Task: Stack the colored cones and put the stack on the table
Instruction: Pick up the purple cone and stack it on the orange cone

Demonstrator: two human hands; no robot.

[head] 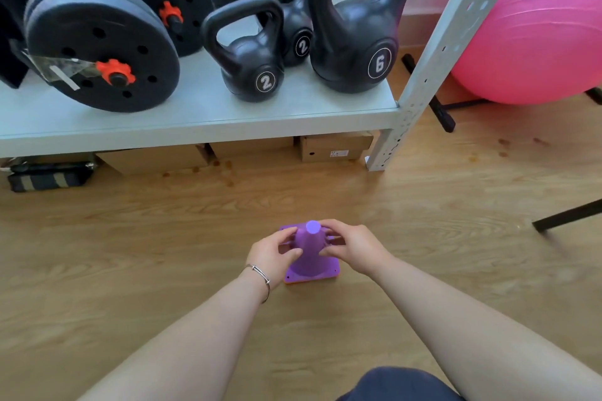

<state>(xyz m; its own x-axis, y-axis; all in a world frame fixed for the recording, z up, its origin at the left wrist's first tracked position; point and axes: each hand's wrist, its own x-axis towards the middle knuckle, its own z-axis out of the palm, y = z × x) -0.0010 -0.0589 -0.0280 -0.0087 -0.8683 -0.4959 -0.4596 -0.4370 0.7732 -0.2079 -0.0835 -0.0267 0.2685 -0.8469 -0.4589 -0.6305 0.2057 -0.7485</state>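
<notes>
A purple cone with a square base stands upright on the wooden floor in the middle of the head view. A thin orange edge shows under its base, so it sits on top of at least one other cone. My left hand grips the cone's body from the left, a bracelet on that wrist. My right hand grips it from the right. Fingers of both hands wrap around the upper part, below the flat tip.
A grey metal shelf stands behind the cone, carrying black weight plates and three kettlebells. Cardboard boxes lie under it. A pink exercise ball is at the right, with a black leg on the floor.
</notes>
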